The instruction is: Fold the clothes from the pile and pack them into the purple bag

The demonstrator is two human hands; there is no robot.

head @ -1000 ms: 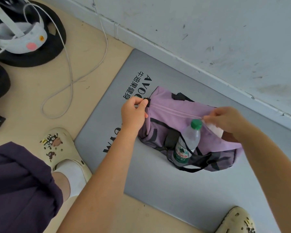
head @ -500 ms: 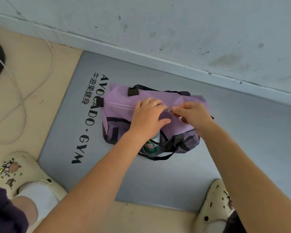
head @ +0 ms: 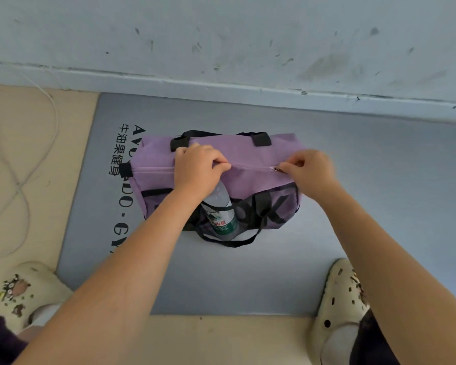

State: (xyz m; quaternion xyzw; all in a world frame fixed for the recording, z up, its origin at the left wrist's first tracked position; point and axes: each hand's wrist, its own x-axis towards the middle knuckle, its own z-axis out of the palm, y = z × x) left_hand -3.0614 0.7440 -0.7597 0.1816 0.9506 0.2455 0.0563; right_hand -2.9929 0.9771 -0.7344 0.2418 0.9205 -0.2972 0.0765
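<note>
Purple bag (head: 248,154) at frame centre on grey mat (head: 248,280); left hand (head: 196,171) pinches fabric beside zip; right hand (head: 309,172) fingers clamped on zip pull (head: 275,168); advice: keep fabric taut, draw slider straight along track.

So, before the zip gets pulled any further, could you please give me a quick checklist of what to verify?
1. Right hand pinches the zip pull: ok.
2. Left hand pinches the bag fabric at the zip line to brace it: ok.
3. Zip closed from the left end up to the pull: ok where visible; the left hand hides part of it.
4. Stretch of zip beyond the pull free of fabric: cannot tell, the right hand covers it.
5. Bottle seated in the mesh side pocket: ok.
6. Clothes all inside: cannot tell.
</note>
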